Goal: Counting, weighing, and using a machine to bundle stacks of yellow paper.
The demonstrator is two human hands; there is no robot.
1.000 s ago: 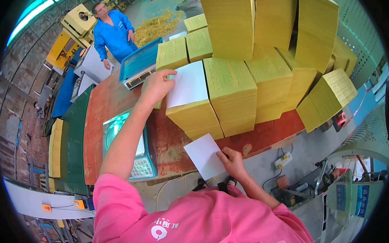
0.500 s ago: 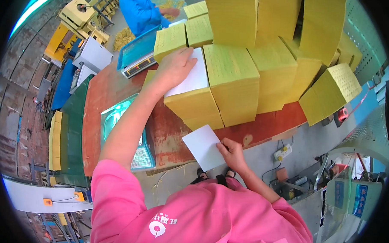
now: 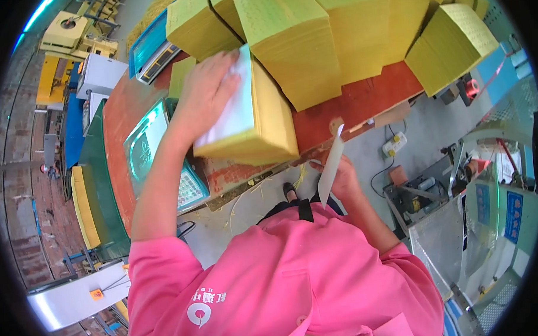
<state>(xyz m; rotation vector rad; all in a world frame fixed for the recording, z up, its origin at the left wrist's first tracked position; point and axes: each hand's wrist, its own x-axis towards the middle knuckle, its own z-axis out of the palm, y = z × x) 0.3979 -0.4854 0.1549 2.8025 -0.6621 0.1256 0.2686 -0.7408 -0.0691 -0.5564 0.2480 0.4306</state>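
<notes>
My left hand (image 3: 210, 90) lies over the top of a tall stack of yellow paper (image 3: 273, 120), its fingers curled toward the far side and partly hidden. On top of that stack, under the hand, is a white sheet (image 3: 234, 113). The stack stands turned at the front edge of the red table, with a gap between it and the neighbouring stack on its right. Off the table's edge, my right hand (image 3: 344, 176) pinches a second white sheet (image 3: 331, 166), seen nearly edge-on and slightly bent.
More yellow paper stacks (image 3: 297, 45) fill the back of the red table (image 3: 367, 99), and one leaning stack (image 3: 451, 49) stands at the right. Left of my arm are a teal scale (image 3: 189, 185) and, farther back, another scale (image 3: 152, 59). A power strip (image 3: 394, 144) lies below.
The yellow stack under my left hand has come toward me, turned, and parted from its neighbour. My right hand has tipped its white sheet from face-up to edge-on. The view has shifted.
</notes>
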